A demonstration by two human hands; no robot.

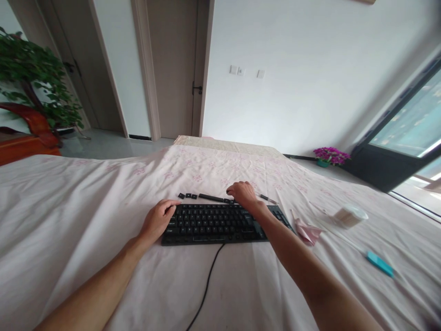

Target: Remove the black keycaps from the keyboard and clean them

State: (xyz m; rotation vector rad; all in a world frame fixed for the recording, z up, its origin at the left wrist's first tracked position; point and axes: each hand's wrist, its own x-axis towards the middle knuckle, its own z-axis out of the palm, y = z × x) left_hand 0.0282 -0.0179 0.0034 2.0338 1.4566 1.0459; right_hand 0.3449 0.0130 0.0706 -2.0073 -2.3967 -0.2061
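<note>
A black keyboard (215,224) lies on the bed (69,207). The left hand (156,220) rests, loosely curled, on its left end. The right hand (243,193), fingers bent down, touches the loose keys (206,197) just behind the keyboard.

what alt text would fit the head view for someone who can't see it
A person's left hand rests on the left end of a black keyboard on a pale cloth-covered table, while the right hand reaches past its far edge to loose keycaps lying there.
</note>
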